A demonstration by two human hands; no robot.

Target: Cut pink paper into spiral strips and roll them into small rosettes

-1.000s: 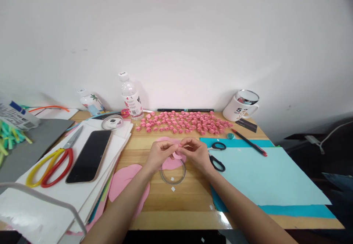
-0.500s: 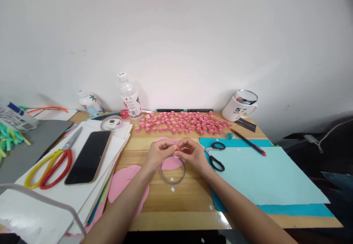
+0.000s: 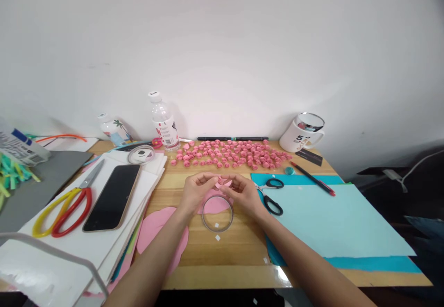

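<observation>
Between my two hands is a curled strip of pink paper [image 3: 224, 185], partly rolled with a loose curved end showing. My left hand [image 3: 197, 191] pinches it from the left, and my right hand [image 3: 243, 192] pinches it from the right, fingers bent around it. Right below them lies a ring of clear tape [image 3: 217, 230], partly over a pink paper piece [image 3: 215, 205]. Beyond my hands are many small pink paper rolls [image 3: 229, 154] spread on the table. A larger pink paper circle [image 3: 161, 228] lies beside my left forearm.
Black-handled scissors [image 3: 272, 196] rest by my right hand on light blue paper [image 3: 329, 219]. To the left, red-and-yellow scissors [image 3: 69, 210] and a phone [image 3: 113, 198] lie on white sheets [image 3: 45, 265]. A bottle [image 3: 164, 122] and a mug [image 3: 301, 132] stand near the wall.
The pink paper between my fingers has loosened from a small tight roll into a wider curl. My hands have moved slightly apart around it.
</observation>
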